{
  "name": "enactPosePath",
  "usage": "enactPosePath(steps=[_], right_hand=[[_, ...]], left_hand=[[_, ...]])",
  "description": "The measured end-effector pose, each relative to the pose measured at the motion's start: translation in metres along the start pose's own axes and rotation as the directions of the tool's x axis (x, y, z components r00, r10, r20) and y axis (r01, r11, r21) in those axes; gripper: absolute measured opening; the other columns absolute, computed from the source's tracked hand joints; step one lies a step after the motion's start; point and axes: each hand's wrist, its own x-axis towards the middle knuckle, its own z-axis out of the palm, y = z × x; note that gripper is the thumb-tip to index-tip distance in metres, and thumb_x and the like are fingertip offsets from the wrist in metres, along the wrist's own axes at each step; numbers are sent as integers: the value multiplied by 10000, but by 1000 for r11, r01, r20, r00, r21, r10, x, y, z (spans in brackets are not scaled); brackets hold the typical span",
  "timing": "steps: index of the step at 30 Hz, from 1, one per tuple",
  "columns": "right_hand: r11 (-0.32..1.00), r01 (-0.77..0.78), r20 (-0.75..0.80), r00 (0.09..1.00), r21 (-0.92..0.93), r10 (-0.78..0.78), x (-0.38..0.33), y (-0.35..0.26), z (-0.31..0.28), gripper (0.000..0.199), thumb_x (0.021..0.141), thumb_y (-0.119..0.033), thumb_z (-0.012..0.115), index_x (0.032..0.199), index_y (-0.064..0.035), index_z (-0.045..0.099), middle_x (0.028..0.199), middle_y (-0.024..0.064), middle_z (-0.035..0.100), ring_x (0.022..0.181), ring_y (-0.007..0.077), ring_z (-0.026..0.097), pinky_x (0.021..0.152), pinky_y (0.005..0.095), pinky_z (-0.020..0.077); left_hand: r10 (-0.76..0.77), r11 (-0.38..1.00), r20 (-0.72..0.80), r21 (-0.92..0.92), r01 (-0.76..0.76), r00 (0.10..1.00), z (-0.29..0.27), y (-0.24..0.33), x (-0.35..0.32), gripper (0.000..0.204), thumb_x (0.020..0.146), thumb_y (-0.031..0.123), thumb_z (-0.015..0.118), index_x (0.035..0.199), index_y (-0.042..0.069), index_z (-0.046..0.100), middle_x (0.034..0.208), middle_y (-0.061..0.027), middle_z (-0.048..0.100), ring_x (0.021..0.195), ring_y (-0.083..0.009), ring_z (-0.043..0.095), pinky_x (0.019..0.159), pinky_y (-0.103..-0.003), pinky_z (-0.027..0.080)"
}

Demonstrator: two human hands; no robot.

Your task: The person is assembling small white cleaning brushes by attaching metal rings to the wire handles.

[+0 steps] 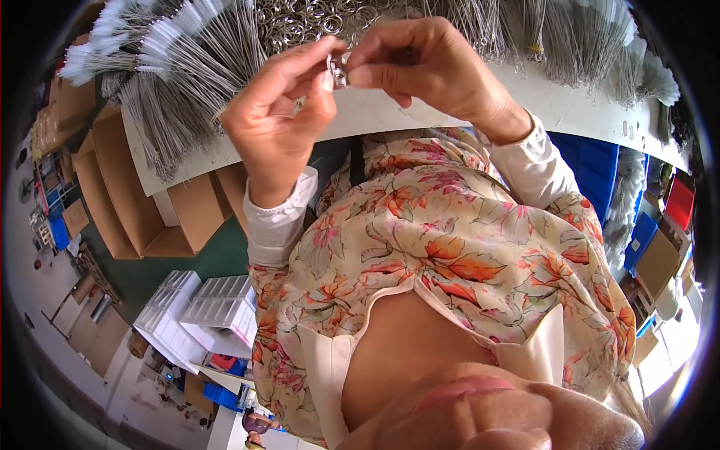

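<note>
Between my two hands, over the near part of the white table (pixel 360 112), is a small shiny metal ring (pixel 338 73). My left hand (pixel 279 109) pinches it between thumb and fingertips. From the other side, my right hand (pixel 435 71) is closed with its thumb and index finger pressed at the same ring. My fingers cover part of it, so its exact shape is hard to make out. Just beyond my hands lies a heap of loose metal rings (pixel 300 21).
Bundles of thin grey wires with white tufted ends (pixel 199 56) cover the table's left side. More such bundles (pixel 574 45) lie at the right. Open cardboard boxes (pixel 127 187) stand at the left, near white plastic crates (pixel 217 307). Blue bins (pixel 589 165) sit under the table's right side.
</note>
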Motion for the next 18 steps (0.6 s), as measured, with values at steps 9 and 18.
enactPosePath(steps=[9,18], right_hand=[[989,-103,68,993,106,96,0,7,9,151,846,-178,630,912,-42,640,682,3,600,548,70,528,449,219,393],[225,423,249,804,-878,-540,5,94,19,138,679,-134,627,815,-114,639,847,34,594,854,185,567,709,313,506]], left_hand=[[-339,923,231,-108,370,912,-30,-6,15,269,831,23,594,1091,-44,592,960,-114,650,834,-143,634,753,-261,531],[-170,333,-186,914,234,968,-93,-85,77,285,788,359,653,801,74,662,736,-80,670,686,-266,645,625,-351,486]])
